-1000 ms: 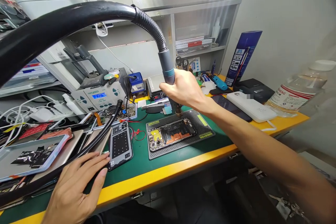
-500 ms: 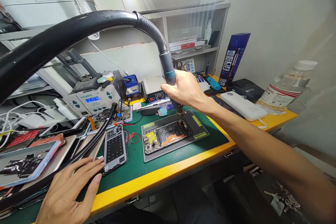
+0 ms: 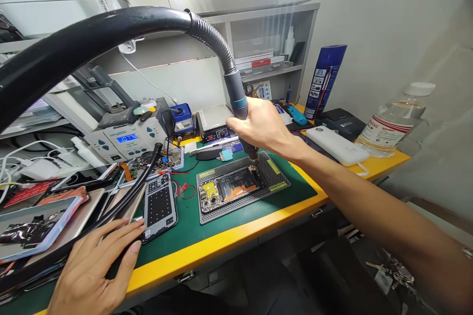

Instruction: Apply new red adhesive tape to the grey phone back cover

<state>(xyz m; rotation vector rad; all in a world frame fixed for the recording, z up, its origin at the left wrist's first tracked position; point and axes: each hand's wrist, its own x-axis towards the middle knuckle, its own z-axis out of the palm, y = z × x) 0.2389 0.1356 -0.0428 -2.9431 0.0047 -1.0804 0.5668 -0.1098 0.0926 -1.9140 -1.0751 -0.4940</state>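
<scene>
My right hand (image 3: 260, 125) is wrapped round the handle of a hot air gun (image 3: 235, 89), its metal nozzle pointing down. Close below the nozzle is the far right end of an opened smartphone (image 3: 236, 186), its battery and circuit board bare. The phone lies on a grey perforated mat (image 3: 266, 194). My left hand (image 3: 99, 261) rests palm down at the bench's front left, fingers stretched out. Its fingertips are at the lower left edge of a detached phone frame (image 3: 160, 206); whether they press on it I cannot tell.
A thick black hose (image 3: 111, 29) arches overhead to the gun. Behind stands a hot air station (image 3: 127, 140) with a lit blue display. Phone parts and trays (image 3: 48, 229) crowd the left. A power bank (image 3: 336, 145) and a bottle of liquid (image 3: 391, 120) stand at the right.
The whole view has shifted slightly, so things appear a little further left and up. My right hand keeps its grip on the hot air gun over the phone's end; my left hand stays put.
</scene>
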